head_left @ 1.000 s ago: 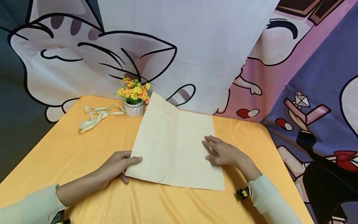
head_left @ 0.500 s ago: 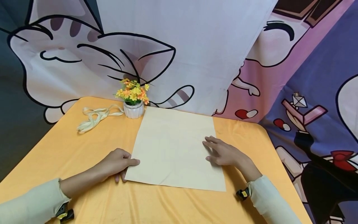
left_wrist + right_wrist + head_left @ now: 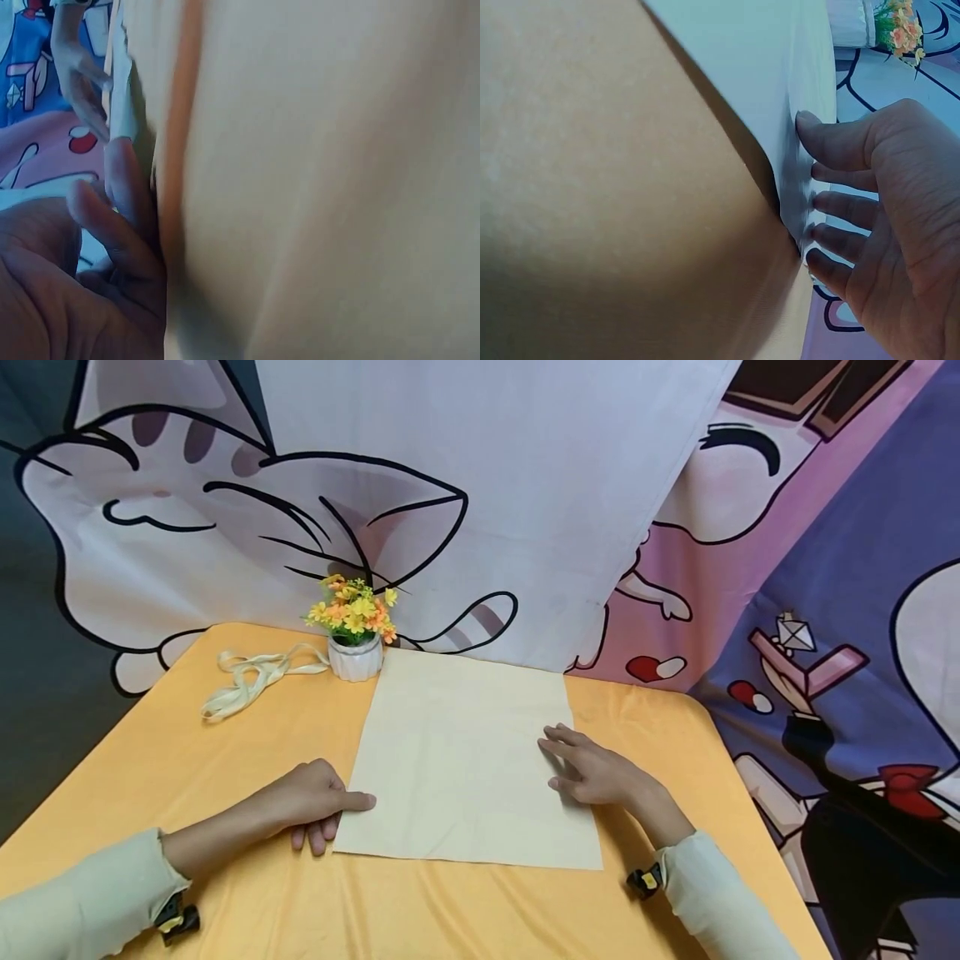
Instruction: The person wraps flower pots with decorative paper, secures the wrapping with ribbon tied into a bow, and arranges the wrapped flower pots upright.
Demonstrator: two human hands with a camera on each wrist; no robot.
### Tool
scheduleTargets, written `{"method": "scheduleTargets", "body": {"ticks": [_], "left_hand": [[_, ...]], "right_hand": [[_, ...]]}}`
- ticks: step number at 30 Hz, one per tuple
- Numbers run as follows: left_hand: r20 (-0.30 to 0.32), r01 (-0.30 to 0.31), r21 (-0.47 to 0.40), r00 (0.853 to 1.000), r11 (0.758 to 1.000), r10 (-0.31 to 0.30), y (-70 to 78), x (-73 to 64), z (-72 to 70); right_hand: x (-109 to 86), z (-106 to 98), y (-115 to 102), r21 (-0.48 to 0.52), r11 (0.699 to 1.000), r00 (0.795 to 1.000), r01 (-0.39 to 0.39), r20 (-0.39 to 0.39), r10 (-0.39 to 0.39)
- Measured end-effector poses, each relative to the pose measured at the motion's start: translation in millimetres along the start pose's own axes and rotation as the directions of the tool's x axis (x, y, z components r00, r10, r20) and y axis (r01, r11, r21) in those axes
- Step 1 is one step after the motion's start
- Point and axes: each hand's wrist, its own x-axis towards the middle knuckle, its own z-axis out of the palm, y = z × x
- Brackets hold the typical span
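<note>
The left hand [image 3: 315, 802] lay with its thumb across the pale sheet [image 3: 457, 752], close to the sheet's near-left corner, the other fingers curled beside the edge. Whether that grip pinched the sheet I could not tell — not every fingertip could be made out, and the left wrist view cut the hand off. The right hand [image 3: 588, 768] kept its grip spread, fingertips at the sheet's right side, where the edge rose slightly over a dark gap. The sheet covered the middle of the worktop [image 3: 172, 777], reaching its far edge; paper or fabric, it was hard to say. By that far edge, left of the sheet, stood a white pot [image 3: 356, 658] of yellow and orange flowers [image 3: 354, 612]. Nearer the far-left corner lay a cream ribbon [image 3: 225, 700], its loops too tangled to trace. The worktop's near edge — and part of both sleeves [image 3: 90, 889] — fell outside the head view.
</note>
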Motion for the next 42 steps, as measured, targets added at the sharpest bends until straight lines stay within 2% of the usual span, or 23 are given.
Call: {"method": "scheduleTargets", "body": {"ticks": [5, 8, 11, 14, 17, 18, 21, 26, 28, 31, 37, 42], "left_hand": [[-0.038, 0.046, 0.034, 0.998, 0.998, -0.045, 4.5, 9.7, -20.3], [-0.097, 0.018, 0.013, 0.995, 1.0, -0.017, 4.8, 20.2, -38.2], [-0.201, -0.022, 0.011, 0.979, 1.0, 0.024, 3.4, 34.0, -55.4], [-0.348, -0.061, 0.035, 0.935, 0.998, 0.069, 1.5, 49.4, -69.1], [-0.48, -0.091, 0.044, 0.871, 0.995, 0.101, 1.0, 63.2, -78.4], [-0.515, -0.099, 0.044, 0.85, 0.994, 0.107, 1.0, 67.1, -80.7], [-0.585, -0.129, 0.011, 0.804, 0.992, 0.111, 2.1, 78.3, -86.0], [-0.651, -0.166, -0.033, 0.752, 0.986, 0.105, 9.2, 94.4, -88.8], [-0.668, -0.164, -0.034, 0.737, 0.986, 0.1, 12.5, 99.9, -88.9], [-0.676, -0.158, -0.026, 0.731, 0.987, 0.099, 15.5, 107.6, -90.3], [-0.666, -0.14, -0.02, 0.74, 0.99, 0.091, 18.7, 119.6, -94.3], [-0.666, -0.137, -0.007, 0.74, 0.991, 0.098, 18.0, 129.8, -97.8]], "right_hand": [[-2.0, 2.4, -2.5, -0.013, 1.0, 1.0, 0.021, -0.021, -0.022], [-4.8, 3.4, -3.8, -0.011, 1.0, 0.999, 0.019, -0.033, -0.019], [-8.4, 4.2, -5.4, -0.009, 1.0, 0.999, 0.01, -0.041, -0.011], [-11.9, 5.4, -7.6, -0.02, 1.0, 0.998, 0.009, -0.057, -0.01], [-15.9, 6.5, -10.1, -0.035, 0.999, 0.997, 0.015, -0.081, -0.018], [-17.3, 6.8, -11.2, -0.04, 0.999, 0.996, 0.018, -0.09, -0.022], [-22.4, 8.0, -14.5, -0.049, 0.999, 0.993, 0.024, -0.116, -0.03], [-33.5, 11.2, -18.6, -0.072, 0.997, 0.988, 0.031, -0.146, -0.041], [-38.6, 12.8, -19.8, -0.089, 0.995, 0.985, 0.043, -0.16, -0.057], [-46.4, 15.0, -22.6, -0.104, 0.993, 0.98, 0.057, -0.182, -0.075], [-63.6, 20.4, -30.7, -0.099, 0.993, 0.979, 0.064, -0.188, -0.082], [-77.4, 27.5, -35.8, -0.097, 0.993, 0.977, 0.072, -0.195, -0.09]]}}
